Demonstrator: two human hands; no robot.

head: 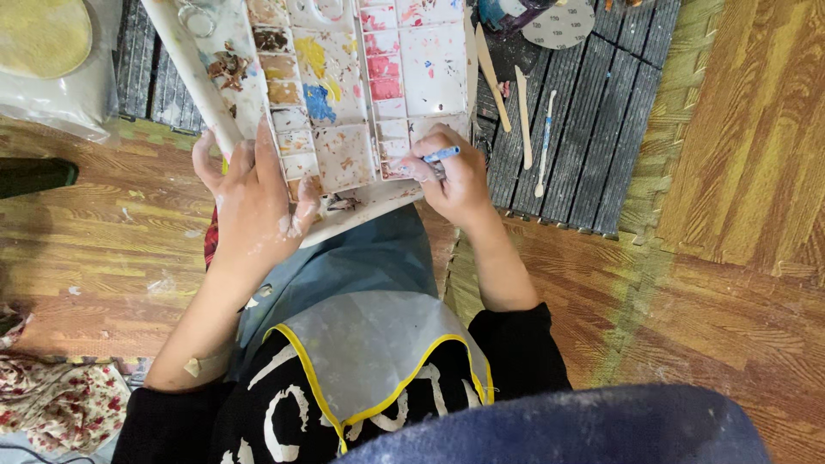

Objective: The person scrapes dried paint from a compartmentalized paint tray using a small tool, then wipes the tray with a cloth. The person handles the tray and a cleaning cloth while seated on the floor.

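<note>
The left hand (249,193) steadies the big white plastic paint palette (344,94), fingers spread and curled over its near-left edge, palm dusted with pale smears. The palette rests tilted on the person's lap, its far end reaching over the dark slatted mat (593,129). The right hand (460,176) is closed around a thin blue-handled brush (443,155), pinched between thumb and fingertips, with the tip down at the small wells by the palette's near-right corner. How far along? By the look of it, well in: most wells are stained, with browns down the left column, yellow and a blue dab in the middle, and pinks and reds to the right, so plenty of mixing is done, though the larger white panels have bare space left. Now the count: one palette, one brush in hand, and three slim modelling tools lying loose on the mat, namely two pale wooden sticks (522,116) and one white-and-blue double-ended tool (545,142). A round perforated disc (560,24) sits at the top edge, and a floral cloth (60,404) lies bunched on the wooden floor (739,283) at lower left.
</note>
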